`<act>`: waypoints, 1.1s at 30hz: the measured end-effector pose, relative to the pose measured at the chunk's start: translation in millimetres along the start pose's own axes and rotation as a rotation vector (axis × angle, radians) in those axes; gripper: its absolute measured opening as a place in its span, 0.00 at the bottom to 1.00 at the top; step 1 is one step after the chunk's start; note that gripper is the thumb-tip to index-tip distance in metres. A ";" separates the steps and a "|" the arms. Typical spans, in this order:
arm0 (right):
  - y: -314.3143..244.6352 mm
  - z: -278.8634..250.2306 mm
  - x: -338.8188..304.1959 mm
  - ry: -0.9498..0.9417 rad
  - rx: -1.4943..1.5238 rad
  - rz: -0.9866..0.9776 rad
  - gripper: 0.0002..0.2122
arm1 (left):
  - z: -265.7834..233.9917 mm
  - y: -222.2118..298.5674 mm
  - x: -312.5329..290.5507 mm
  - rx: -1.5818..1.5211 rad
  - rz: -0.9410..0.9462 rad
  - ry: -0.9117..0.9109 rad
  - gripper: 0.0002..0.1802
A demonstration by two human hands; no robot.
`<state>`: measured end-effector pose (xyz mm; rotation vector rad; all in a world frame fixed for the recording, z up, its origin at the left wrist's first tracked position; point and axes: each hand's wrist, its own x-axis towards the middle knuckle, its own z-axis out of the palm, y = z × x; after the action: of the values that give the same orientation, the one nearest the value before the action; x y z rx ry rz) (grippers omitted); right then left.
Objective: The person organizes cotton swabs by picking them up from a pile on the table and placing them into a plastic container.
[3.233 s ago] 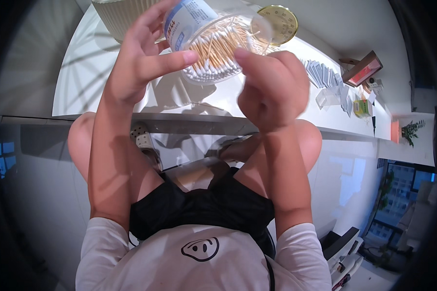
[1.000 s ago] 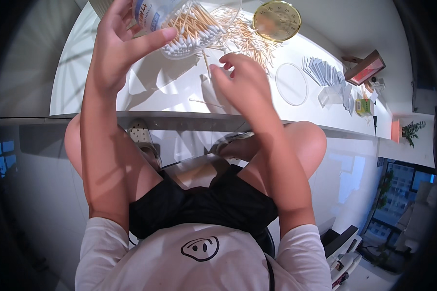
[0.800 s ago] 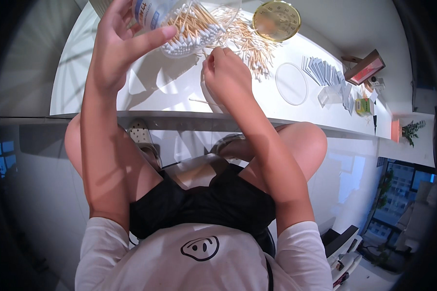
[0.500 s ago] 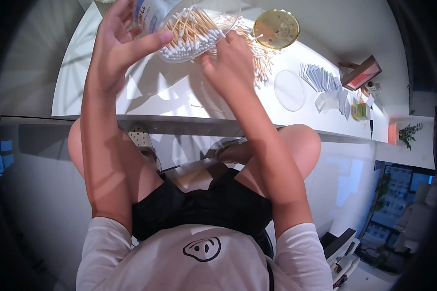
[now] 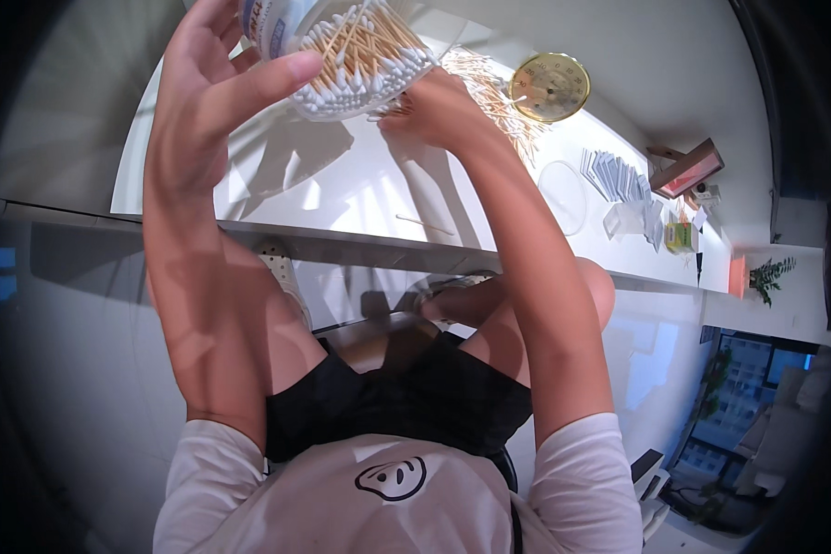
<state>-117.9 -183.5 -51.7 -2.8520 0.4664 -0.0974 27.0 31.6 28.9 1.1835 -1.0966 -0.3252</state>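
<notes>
My left hand (image 5: 217, 102) is closed around a clear round plastic tub (image 5: 272, 26) with a printed label. The tub is tilted, and a dense bundle of cotton swabs (image 5: 365, 60) with white tips and wooden sticks shows inside it. Just below the tub's right side, my right hand (image 5: 437, 109) has its fingers curled, with a few swab tips (image 5: 390, 109) poking out beside them. Part of those fingers is hidden. Behind this hand, a heap of loose cotton swabs (image 5: 489, 92) covers the white table. One single swab (image 5: 425, 224) lies near the front edge.
A gold-rimmed round dial (image 5: 550, 88) stands behind the heap. To the right are a clear round lid (image 5: 561, 197), a fanned row of grey cards (image 5: 614, 175), a clear box (image 5: 625, 220), a green-yellow box (image 5: 681, 237) and a framed picture (image 5: 689, 168). The table's front edge (image 5: 342, 242) runs above my knees.
The view has shifted, so the table things appear farther right and lower. My right hand has turned, its fingers now lower by the tub. My left hand still holds the tub.
</notes>
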 end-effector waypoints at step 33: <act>10.6 -23.0 -22.9 1.020 1.091 0.123 0.15 | 16.1 -5.7 -4.2 -0.137 -0.120 -0.036 0.51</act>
<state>-145.3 -191.2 -32.7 -1.5216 0.5142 -1.3293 13.6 23.1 21.4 1.1274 -1.0200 -0.5084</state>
